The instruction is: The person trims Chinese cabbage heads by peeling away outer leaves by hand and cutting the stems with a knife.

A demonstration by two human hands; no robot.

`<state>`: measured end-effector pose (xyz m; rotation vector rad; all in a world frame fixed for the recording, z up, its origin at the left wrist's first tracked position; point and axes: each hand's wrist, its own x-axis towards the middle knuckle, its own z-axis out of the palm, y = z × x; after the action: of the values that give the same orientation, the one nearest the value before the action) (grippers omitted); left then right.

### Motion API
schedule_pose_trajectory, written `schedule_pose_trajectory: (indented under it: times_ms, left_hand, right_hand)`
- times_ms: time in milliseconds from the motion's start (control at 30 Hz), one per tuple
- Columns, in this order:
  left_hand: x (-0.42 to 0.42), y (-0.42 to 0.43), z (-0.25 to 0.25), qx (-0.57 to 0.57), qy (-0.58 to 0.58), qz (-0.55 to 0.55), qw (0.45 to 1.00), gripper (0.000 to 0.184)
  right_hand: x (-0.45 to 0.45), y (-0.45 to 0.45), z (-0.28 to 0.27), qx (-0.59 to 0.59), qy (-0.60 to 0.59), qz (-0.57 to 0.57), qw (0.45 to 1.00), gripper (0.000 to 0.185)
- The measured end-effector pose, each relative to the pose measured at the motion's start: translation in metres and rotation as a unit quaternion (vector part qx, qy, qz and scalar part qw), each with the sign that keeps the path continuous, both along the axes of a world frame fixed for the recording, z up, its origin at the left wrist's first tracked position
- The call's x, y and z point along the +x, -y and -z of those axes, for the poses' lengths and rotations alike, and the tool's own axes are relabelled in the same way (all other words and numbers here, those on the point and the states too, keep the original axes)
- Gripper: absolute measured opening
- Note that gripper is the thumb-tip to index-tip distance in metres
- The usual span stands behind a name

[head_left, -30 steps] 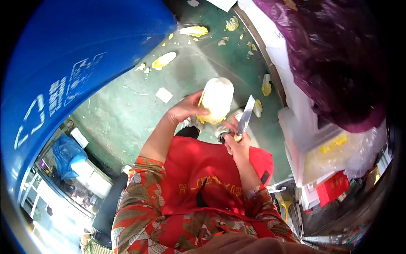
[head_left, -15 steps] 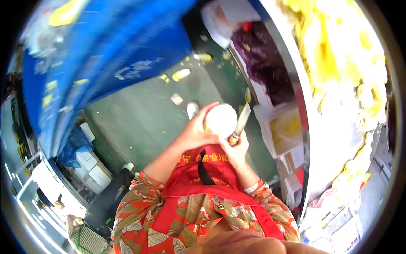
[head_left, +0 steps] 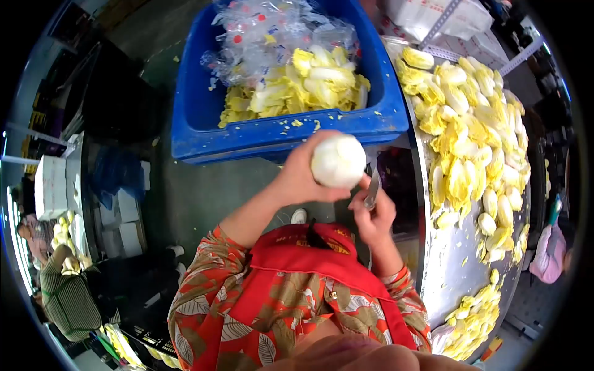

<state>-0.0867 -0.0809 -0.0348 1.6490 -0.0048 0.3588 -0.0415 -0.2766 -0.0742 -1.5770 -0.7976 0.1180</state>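
My left hand [head_left: 301,173] is wrapped round a pale cabbage [head_left: 338,162], whose round white end faces the camera. Beside it on the right, my right hand [head_left: 375,213] grips a knife [head_left: 372,189] with the blade pointing up and away from me. The blade is close to the cabbage's right side; whether they touch is unclear. Just beyond both hands stands a big blue bin [head_left: 284,142], holding yellow cabbage leaves [head_left: 322,80] and clear plastic bags [head_left: 266,37].
A metal table [head_left: 448,260] on the right carries many peeled yellow cabbages [head_left: 461,148]. White boxes [head_left: 433,18] stand behind it. At the left are a person in a striped top [head_left: 68,303], a white box [head_left: 51,187] and blue plastic [head_left: 117,173]. Another person [head_left: 548,252] is far right.
The view has swung up from the floor to the bin and table. The cabbage has been raised and tipped so its white end faces the camera; the knife is still in my right hand.
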Motion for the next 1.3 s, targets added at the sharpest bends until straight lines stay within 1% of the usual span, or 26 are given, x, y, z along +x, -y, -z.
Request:
schedule_pose_trajectory:
  times_ms: [67, 133, 167, 200, 267, 333, 400, 500, 567, 633, 667, 733, 767, 800, 867, 933, 967, 1067, 1167, 1300]
  left_hand:
    - [0.002, -0.02, -0.016, -0.009, -0.012, -0.073, 0.997, 0.077]
    - [0.007, -0.037, -0.022, -0.036, 0.002, -0.103, 0.994, 0.078]
    - [0.008, -0.044, -0.021, 0.001, 0.007, -0.129, 0.992, 0.078]
    - [0.01, -0.05, -0.021, 0.038, 0.011, -0.156, 0.987, 0.078]
    - [0.014, -0.051, -0.028, 0.041, -0.004, -0.18, 0.983, 0.078]
    - [0.022, -0.049, -0.033, 0.051, -0.012, -0.212, 0.976, 0.078]
    - [0.035, -0.049, -0.033, 0.112, -0.003, -0.252, 0.961, 0.078]
    - [0.055, -0.042, -0.045, 0.084, -0.03, -0.262, 0.961, 0.079]
    - [0.068, -0.04, -0.042, 0.084, -0.014, -0.282, 0.956, 0.08]
    - [0.077, -0.037, -0.041, 0.081, -0.003, -0.298, 0.951, 0.081]
    - [0.081, -0.037, -0.04, 0.106, -0.011, -0.31, 0.945, 0.081]
    - [0.086, -0.035, -0.039, 0.137, -0.027, -0.322, 0.936, 0.079]
    - [0.088, -0.034, -0.042, 0.144, -0.04, -0.33, 0.932, 0.078]
    - [0.09, -0.034, -0.045, 0.147, -0.054, -0.335, 0.929, 0.078]
    - [0.091, -0.035, -0.041, 0.031, -0.035, -0.335, 0.941, 0.077]
    - [0.09, -0.039, -0.046, 0.034, -0.024, -0.334, 0.942, 0.076]
    - [0.089, -0.041, -0.047, 0.077, -0.023, -0.353, 0.932, 0.076]
    - [0.083, -0.052, -0.039, 0.069, -0.039, -0.352, 0.933, 0.079]
    - [0.078, -0.059, -0.041, 0.061, -0.045, -0.349, 0.934, 0.079]
    - [0.076, -0.071, -0.037, 0.071, -0.018, -0.335, 0.939, 0.076]
  right_hand:
    - [0.032, -0.015, -0.029, -0.081, 0.065, -0.018, 0.994, 0.04]
    - [0.055, -0.032, -0.053, -0.12, 0.098, -0.039, 0.987, 0.034]
    - [0.07, -0.039, -0.058, -0.122, 0.17, -0.069, 0.975, 0.031]
    - [0.08, -0.048, -0.065, -0.115, 0.175, -0.08, 0.975, 0.031]
    - [0.099, -0.065, -0.077, -0.12, 0.225, -0.098, 0.962, 0.03]
    - [0.121, -0.078, -0.081, -0.112, 0.241, -0.115, 0.957, 0.029]
    - [0.142, -0.094, -0.091, -0.12, 0.277, -0.141, 0.943, 0.028]
    - [0.174, -0.111, -0.099, -0.092, 0.322, -0.177, 0.925, 0.03]
    - [0.193, -0.117, -0.107, -0.095, 0.336, -0.195, 0.916, 0.031]
    - [0.207, -0.121, -0.11, -0.117, 0.317, -0.22, 0.915, 0.028]
    - [0.213, -0.125, -0.109, -0.115, 0.316, -0.228, 0.914, 0.028]
    - [0.223, -0.131, -0.106, -0.165, 0.297, -0.241, 0.909, 0.025]
    - [0.226, -0.131, -0.107, -0.161, 0.282, -0.248, 0.913, 0.023]
    - [0.227, -0.131, -0.107, -0.098, 0.304, -0.255, 0.913, 0.023]
    - [0.228, -0.136, -0.105, -0.058, 0.344, -0.28, 0.894, 0.023]
    - [0.227, -0.14, -0.098, -0.071, 0.34, -0.278, 0.896, 0.023]
    - [0.227, -0.146, -0.097, -0.069, 0.348, -0.275, 0.894, 0.023]
    - [0.221, -0.154, -0.095, -0.086, 0.354, -0.271, 0.891, 0.022]
    - [0.216, -0.16, -0.097, -0.086, 0.348, -0.273, 0.893, 0.021]
    - [0.21, -0.164, -0.102, -0.073, 0.341, -0.259, 0.901, 0.02]
